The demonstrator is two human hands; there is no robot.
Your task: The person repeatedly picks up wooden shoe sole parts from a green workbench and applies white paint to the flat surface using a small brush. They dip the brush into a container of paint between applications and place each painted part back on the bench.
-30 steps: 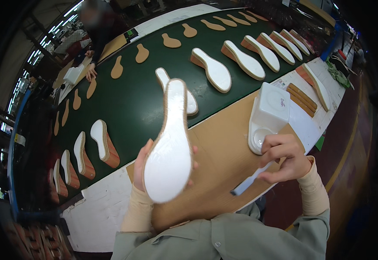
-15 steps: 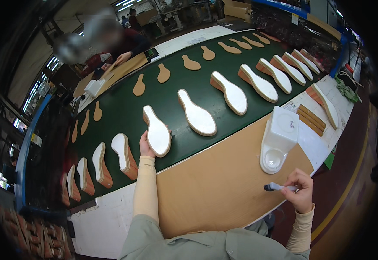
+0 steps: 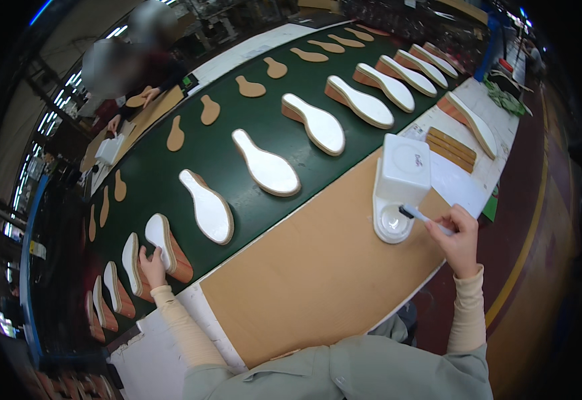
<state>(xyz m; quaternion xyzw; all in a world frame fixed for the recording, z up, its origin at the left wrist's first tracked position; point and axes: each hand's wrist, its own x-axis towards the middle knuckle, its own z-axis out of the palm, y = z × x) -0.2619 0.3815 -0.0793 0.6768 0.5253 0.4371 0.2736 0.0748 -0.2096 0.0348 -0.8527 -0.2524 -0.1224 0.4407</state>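
Note:
My left hand (image 3: 151, 268) is at the near edge of a wedge shoe sole (image 3: 173, 249) with a white top, its fingers closed on that edge; some fingertips are hidden. Just right of it, another wedge sole (image 3: 209, 208) lies on the green conveyor belt with no hand on it. In my right hand (image 3: 459, 238) is a small brush (image 3: 421, 217) with dark bristles and a pale handle, pinched between thumb and fingers. The bristles hang over the round cup of a white glue pot (image 3: 405, 167); whether they touch its contents cannot be told.
White-topped wedge soles (image 3: 262, 163) and flat tan insoles (image 3: 209, 110) run along the green belt (image 3: 145, 193). Brown cardboard (image 3: 304, 267) covers the near table. Beyond the pot lie brown strips (image 3: 451, 148) and a single sole (image 3: 471, 122). A co-worker's hands (image 3: 149, 95) handle an insole across the belt.
My left hand has let go of one wedge sole and moved left to another. My right hand has brought the brush up from over the cardboard to the pot's cup.

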